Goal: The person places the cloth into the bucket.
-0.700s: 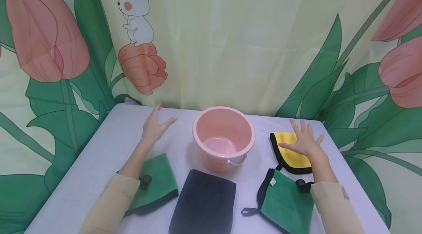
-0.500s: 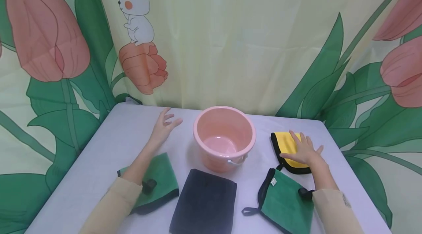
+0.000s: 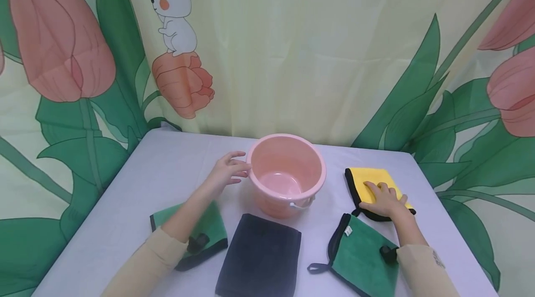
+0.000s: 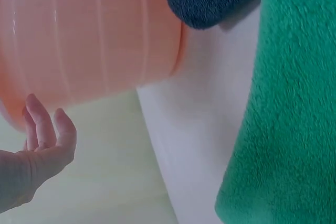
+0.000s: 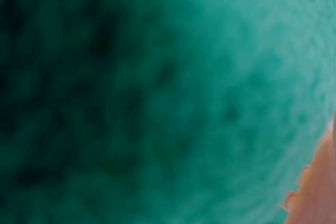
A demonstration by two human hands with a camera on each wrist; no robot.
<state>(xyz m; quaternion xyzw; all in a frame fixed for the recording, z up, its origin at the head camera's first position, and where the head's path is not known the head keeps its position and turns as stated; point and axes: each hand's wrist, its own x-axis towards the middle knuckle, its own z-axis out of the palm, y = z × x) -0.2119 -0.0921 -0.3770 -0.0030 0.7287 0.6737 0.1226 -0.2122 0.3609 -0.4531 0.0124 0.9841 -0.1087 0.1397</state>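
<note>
Resting with fingers spread over a black-edged yellow cloth (image 3: 371,176), the right hand (image 3: 383,201) of a person on my remote feed pinches nothing that I can see, while the left hand (image 3: 223,174), fingers loosely bent, is at the left side of the rim of a pink bucket (image 3: 288,162); whether its fingertips touch or hang just beside it, I cannot tell. The two hands are well apart. The bucket stands upright on a white-covered table (image 3: 179,157), its visible inside bare, with the yellow cloth lying to its right. From my distant post I judge the handling barely begun: the hands are placed, but neither bucket nor yellow cloth is gripped or lifted, and any such move is left to do. A green cloth (image 3: 214,225) at left, a dark grey cloth (image 3: 259,255) before the bucket and a second green cloth (image 3: 362,257) at right lie untouched by either hand.
</note>
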